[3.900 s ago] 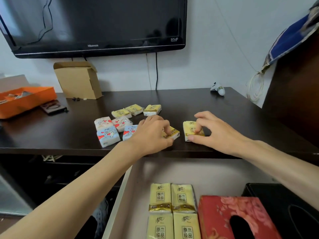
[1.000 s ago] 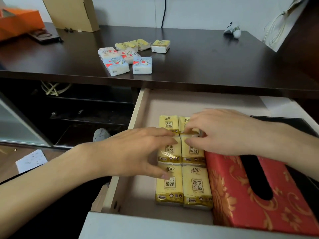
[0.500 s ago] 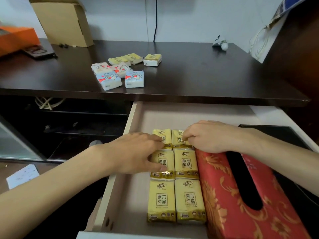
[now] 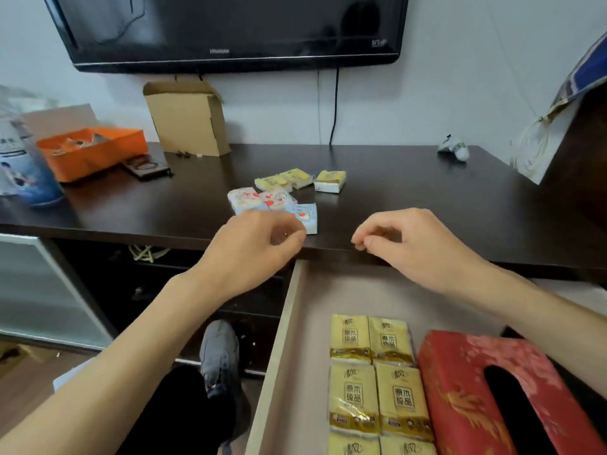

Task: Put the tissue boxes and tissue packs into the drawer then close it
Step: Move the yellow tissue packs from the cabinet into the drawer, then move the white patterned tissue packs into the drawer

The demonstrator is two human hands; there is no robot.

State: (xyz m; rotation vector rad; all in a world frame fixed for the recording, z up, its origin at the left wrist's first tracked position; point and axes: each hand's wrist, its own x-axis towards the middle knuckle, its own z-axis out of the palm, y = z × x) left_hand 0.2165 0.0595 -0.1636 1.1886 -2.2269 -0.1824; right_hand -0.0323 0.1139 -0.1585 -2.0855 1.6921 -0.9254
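The drawer stands pulled out below the dark table. In it lie several yellow tissue packs in two columns, with a red flowered tissue box right beside them. On the table sit several small white and blue cartoon packs, one blue pack nearest the edge, and three small yellow packs behind them. My left hand hovers at the table's front edge, its fingertips just short of the blue pack, loosely curled and holding nothing. My right hand hovers over the edge further right, also holding nothing.
A cardboard box, an orange box and a dark flat case stand at the back left under the wall TV. A blue canister is far left, a small white object back right. A grey shoe is below.
Both hands have left the yellow packs in the drawer and risen to the table's front edge. The view has tilted up from the drawer to the table and TV.
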